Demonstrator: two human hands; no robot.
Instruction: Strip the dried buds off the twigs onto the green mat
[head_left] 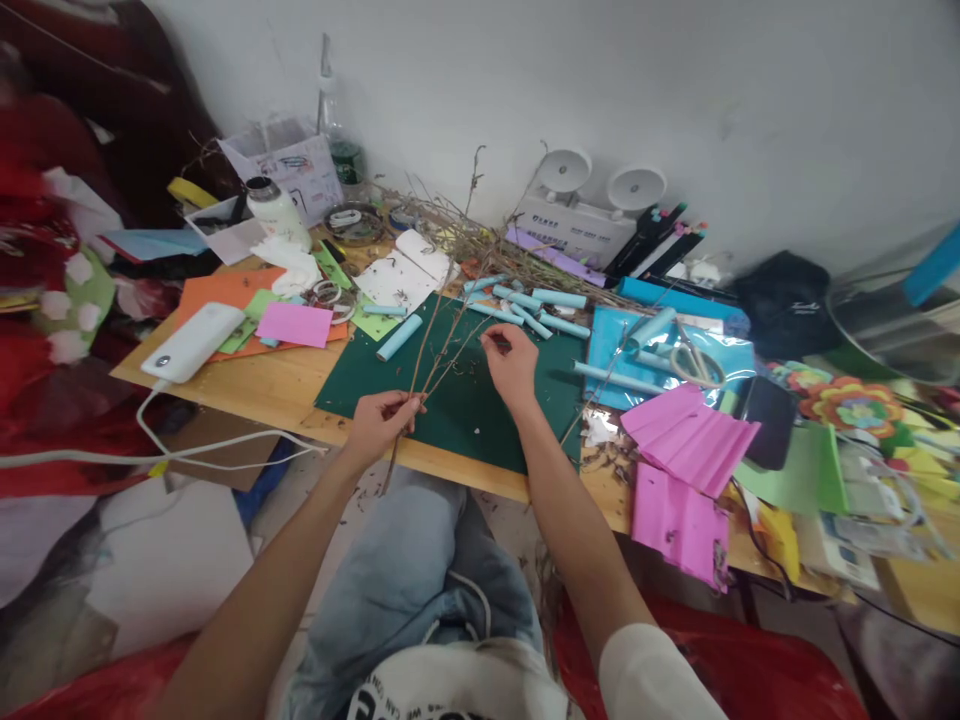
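My left hand pinches the lower stems of a dry, branching twig at the front edge of the green cutting mat. The twig fans out upward over the mat, and its stem end sticks out below my fingers. My right hand is over the mat beside the thin upper branches. Its thumb and fingertips are drawn together by a side shoot; whatever lies between them is too small to make out. Rolled light-blue paper tubes lie behind my right hand. Dark crumbs are scattered on the mat.
More dry twigs are heaped against the wall. Left stand a white power bank, pink sticky notes and a bottle. To the right are scissors, pink crepe paper and paper flowers.
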